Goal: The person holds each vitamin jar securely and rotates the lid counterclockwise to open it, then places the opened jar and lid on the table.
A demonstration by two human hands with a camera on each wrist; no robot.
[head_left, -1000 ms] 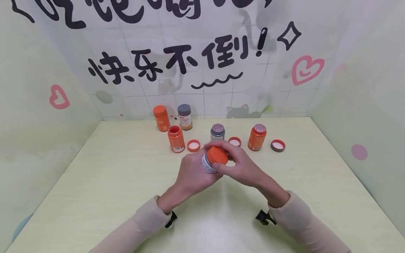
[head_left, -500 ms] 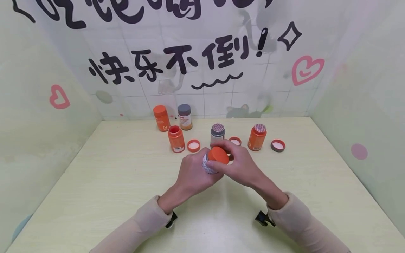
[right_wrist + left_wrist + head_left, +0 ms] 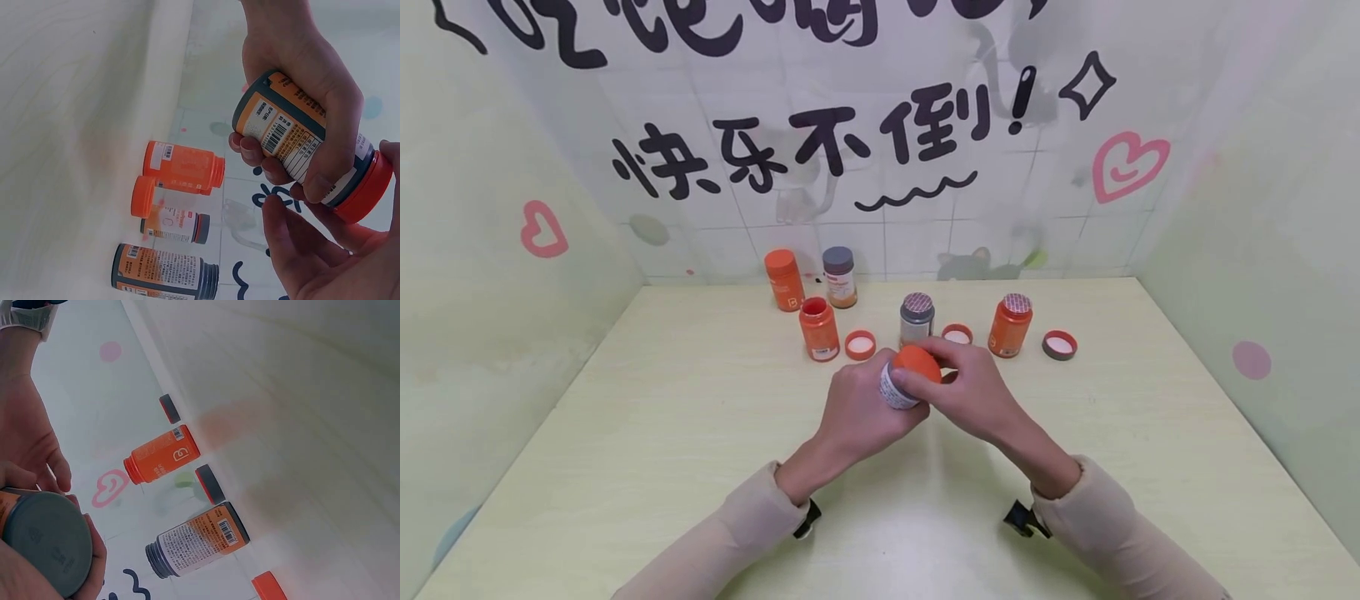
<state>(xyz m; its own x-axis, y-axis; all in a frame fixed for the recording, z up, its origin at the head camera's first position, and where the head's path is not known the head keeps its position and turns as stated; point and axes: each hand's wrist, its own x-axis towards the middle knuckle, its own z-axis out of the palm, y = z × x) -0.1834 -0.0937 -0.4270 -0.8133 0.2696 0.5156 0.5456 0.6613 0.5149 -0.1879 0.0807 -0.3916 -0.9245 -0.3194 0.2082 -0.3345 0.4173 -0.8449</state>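
My left hand (image 3: 861,408) grips a dark grey bottle (image 3: 281,134) with an orange and white label, raised above the table and tilted. An orange-red cap (image 3: 917,362) sits on the bottle's mouth. With thumb and fingers on opposite sides, my right hand (image 3: 973,387) holds this cap. In the left wrist view the bottle's round grey base (image 3: 50,544) faces the camera. Curled fingers (image 3: 250,150) of the left hand wrap the bottle's body in the right wrist view. Just behind the hands stands a grey bottle (image 3: 917,323) with a patterned seal over its mouth.
An uncapped orange bottle (image 3: 820,333) and a sealed orange bottle (image 3: 1010,327) stand on the table (image 3: 700,433). Upturned caps (image 3: 1060,345) lie beside the bottles. Farther back, near the wall, are a capped orange bottle (image 3: 785,282) and a grey-capped bottle (image 3: 840,279).
The right thumb has moved from the cap's lower edge up across its near side, and the right fingers have shifted round the far side. The left hand stays nearly still.
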